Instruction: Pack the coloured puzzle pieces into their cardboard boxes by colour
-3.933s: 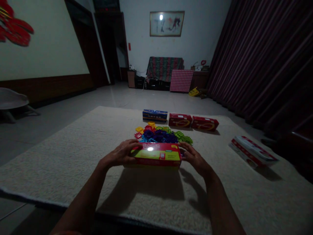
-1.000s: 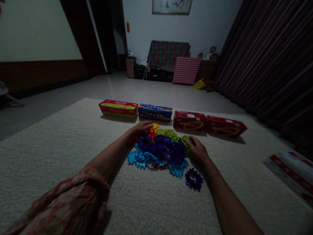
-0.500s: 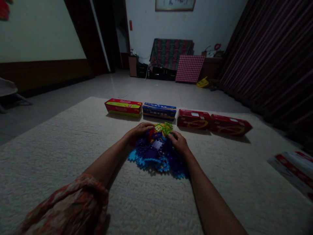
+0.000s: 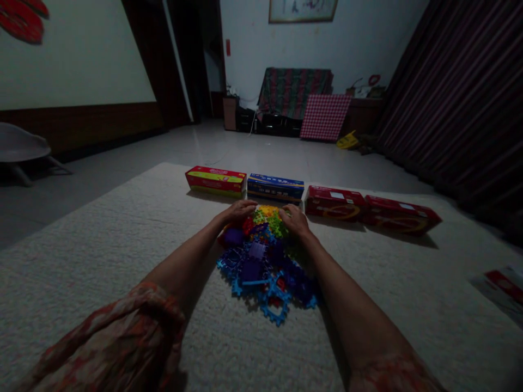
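Observation:
A heap of plastic interlocking building pieces with toothed edges (image 4: pixel 252 269) lies on the pale quilted mat, between my forearms. Purple and blue pieces spread towards me; yellow, green and red ones crowd the far end. My left hand (image 4: pixel 241 211) curls round the heap's far left side, its fingertips at the yellow and green pieces. Opposite it, my right hand (image 4: pixel 295 220) bends its fingers over the far right side, touching green and yellow pieces. Some fingertips on both hands are hidden or dim. A light blue toothed ring (image 4: pixel 274 310) sits at the near edge of the heap.
Beyond my hands stand a red and yellow-green box (image 4: pixel 216 182), a blue box (image 4: pixel 275 187) and two red boxes (image 4: pixel 335 203) in a row. A red and white packet (image 4: pixel 504 288) lies at the right. A low grey stool (image 4: pixel 24 144) stands off the mat at left.
The heap has spread towards me, its blue and purple pieces now lower and looser. More yellow shows at the far end, and my hands sit around it. The view has shifted slightly left.

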The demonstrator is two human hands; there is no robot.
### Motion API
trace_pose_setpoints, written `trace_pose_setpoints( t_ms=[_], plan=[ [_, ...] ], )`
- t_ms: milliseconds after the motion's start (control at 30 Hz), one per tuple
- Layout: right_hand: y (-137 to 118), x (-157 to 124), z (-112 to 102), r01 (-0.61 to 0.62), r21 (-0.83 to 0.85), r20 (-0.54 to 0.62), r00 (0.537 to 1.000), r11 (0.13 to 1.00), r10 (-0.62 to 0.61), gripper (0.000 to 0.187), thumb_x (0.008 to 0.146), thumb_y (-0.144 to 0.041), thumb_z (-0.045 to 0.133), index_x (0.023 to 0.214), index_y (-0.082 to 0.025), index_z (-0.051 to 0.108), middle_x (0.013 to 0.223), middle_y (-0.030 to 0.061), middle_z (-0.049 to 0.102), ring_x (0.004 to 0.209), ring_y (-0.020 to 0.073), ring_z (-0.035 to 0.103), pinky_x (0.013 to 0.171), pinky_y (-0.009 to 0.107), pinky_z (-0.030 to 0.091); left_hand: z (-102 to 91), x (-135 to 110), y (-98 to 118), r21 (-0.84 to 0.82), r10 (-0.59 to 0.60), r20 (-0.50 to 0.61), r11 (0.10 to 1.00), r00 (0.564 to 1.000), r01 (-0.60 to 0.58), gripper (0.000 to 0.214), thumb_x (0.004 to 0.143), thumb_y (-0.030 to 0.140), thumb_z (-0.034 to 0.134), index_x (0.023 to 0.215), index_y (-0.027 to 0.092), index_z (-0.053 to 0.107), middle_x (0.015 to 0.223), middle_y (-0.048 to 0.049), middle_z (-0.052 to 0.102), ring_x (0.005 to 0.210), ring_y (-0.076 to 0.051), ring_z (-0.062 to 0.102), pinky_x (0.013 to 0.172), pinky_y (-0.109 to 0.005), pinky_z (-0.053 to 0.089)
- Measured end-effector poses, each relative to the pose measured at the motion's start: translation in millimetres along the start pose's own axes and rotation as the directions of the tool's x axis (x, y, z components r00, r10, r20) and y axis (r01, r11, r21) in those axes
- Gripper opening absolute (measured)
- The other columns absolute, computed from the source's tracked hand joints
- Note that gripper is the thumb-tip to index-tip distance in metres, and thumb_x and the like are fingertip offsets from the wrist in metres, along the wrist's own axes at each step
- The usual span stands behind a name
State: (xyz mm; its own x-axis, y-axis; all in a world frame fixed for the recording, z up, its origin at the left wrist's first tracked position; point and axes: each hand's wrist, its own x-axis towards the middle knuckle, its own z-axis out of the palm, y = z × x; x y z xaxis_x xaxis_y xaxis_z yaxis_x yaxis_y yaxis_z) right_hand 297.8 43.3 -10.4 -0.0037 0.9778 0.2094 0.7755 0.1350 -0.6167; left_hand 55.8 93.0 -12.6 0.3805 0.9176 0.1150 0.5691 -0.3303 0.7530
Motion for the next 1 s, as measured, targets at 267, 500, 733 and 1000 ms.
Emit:
trace_pose_setpoints(
  t_ms=[267, 500, 733, 1000],
  plan=[
    [10, 13, 18, -0.006, -0.126, 0.194, 0.98, 0.992, 0.031, 0.05, 0.096, -0.05, 0.053, 0.135, -0.019, 0.061, 0.148, 0.0162, 0.057, 0.137, 0.0348, 0.048, 0.111, 0.052, 0.037, 23.7, 23, 18, 0.051, 0.007, 0.138, 0.999, 0.99, -0.014, 0.063, 0.082, 0.059, 0.063, 0.126, 0.014, 0.07, 0.143, -0.0158, 0.064, 0.139, -0.034, 0.053, 0.112, -0.038, 0.043],
    [-3, -18, -4, 0.141, -0.051, 0.282, 0.952, 0.989, -0.121, 0.037, 0.1, -0.042, 0.047, 0.113, -0.02, 0.074, 0.125, 0.0123, 0.073, 0.118, 0.0273, 0.063, 0.101, 0.036, 0.046, 25.4, 0, 39, 0.058, 0.065, 0.286, 0.995, 0.956, -0.085, 0.049, 0.088, 0.045, 0.053, 0.118, 0.014, 0.075, 0.111, -0.0079, 0.08, 0.106, -0.027, 0.07, 0.093, -0.033, 0.053],
    [-22, -62, -39, 0.145, -0.016, 0.271, 0.953, 0.989, -0.136, 0.039, 0.101, -0.038, 0.039, 0.109, -0.023, 0.075, 0.115, 0.0076, 0.077, 0.105, 0.0246, 0.068, 0.095, 0.035, 0.048, 11.3, -31, 76, 0.158, 0.064, 0.255, 0.982, 0.965, -0.106, 0.041, 0.088, 0.039, 0.055, 0.112, 0.016, 0.078, 0.116, -0.0084, 0.079, 0.111, -0.029, 0.07, 0.096, -0.031, 0.05],
    [51, -156, -85, -0.079, 0.124, -0.253, 0.961, 0.989, 0.109, 0.05, 0.092, -0.049, 0.043, 0.115, -0.017, 0.073, 0.126, 0.0137, 0.072, 0.118, 0.0289, 0.064, 0.106, 0.042, 0.045, 47.7, -105, 130, 0.352, 0.317, 0.124, 0.872, 0.94, -0.34, 0.04, 0.1, 0.035, 0.045, 0.125, 0.02, 0.072, 0.132, -0.0126, 0.07, 0.123, -0.03, 0.063, 0.106, -0.043, 0.044]
  ],
)
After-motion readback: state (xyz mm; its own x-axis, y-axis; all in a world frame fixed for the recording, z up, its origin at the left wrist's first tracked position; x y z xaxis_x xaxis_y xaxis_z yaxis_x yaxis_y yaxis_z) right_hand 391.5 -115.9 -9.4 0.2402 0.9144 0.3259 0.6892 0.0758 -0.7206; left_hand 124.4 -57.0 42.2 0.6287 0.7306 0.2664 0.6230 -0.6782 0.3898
